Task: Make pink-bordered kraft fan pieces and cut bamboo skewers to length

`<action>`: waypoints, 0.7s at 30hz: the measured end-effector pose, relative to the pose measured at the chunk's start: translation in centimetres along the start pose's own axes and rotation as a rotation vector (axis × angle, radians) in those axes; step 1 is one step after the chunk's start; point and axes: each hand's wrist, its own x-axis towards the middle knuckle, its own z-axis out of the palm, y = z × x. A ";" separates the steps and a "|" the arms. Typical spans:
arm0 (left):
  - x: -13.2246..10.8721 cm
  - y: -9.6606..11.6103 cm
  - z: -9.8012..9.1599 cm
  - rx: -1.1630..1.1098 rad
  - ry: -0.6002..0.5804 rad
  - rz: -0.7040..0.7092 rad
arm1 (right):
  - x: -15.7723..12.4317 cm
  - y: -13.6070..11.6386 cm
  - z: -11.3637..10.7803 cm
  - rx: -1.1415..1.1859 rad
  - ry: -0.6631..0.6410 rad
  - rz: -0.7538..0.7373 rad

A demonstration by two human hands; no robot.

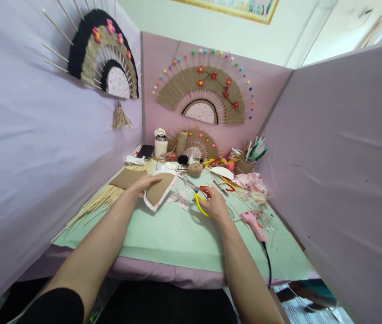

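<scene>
The right hand (213,204) curls its fingers around metal scissors (195,188) with red and yellow handles, just right of a fan-shaped brown card (159,188) edged in white, pink-dotted cloth (166,194). The left hand (144,185) pinches the card's left side. Holding the card steady, fingertips clear of the blades, would probably suit cutting. Beyond and right of the card, a round brown pot (244,167) holds green-handled tools (260,153); straight beyond the card stands a lidded white bottle (160,147), contents hidden.

1 head cam, fwd + down
</scene>
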 end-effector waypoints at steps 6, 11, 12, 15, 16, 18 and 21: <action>0.2 -0.5 -0.4 -0.016 -0.041 -0.020 | -0.1 -0.1 0.3 -0.028 -0.027 0.012; 0.1 -0.7 -0.6 -0.026 -0.042 -0.013 | -0.1 0.2 0.5 -0.021 -0.038 -0.007; 0.0 -0.7 -0.6 -0.024 -0.042 -0.016 | -0.1 0.2 0.5 -0.022 -0.041 -0.011; -0.1 -0.7 -0.7 -0.012 -0.040 -0.018 | -0.2 0.1 0.5 -0.032 -0.053 -0.017; -0.1 -0.7 -0.8 -0.009 -0.033 -0.019 | -0.3 0.0 0.5 -0.034 -0.057 -0.020; -0.1 -0.6 -0.8 -0.005 -0.023 -0.024 | -0.3 -0.1 0.5 -0.034 -0.063 -0.027; -0.2 -0.6 -0.9 0.003 -0.059 -0.046 | -0.3 -0.1 0.4 -0.037 -0.070 -0.040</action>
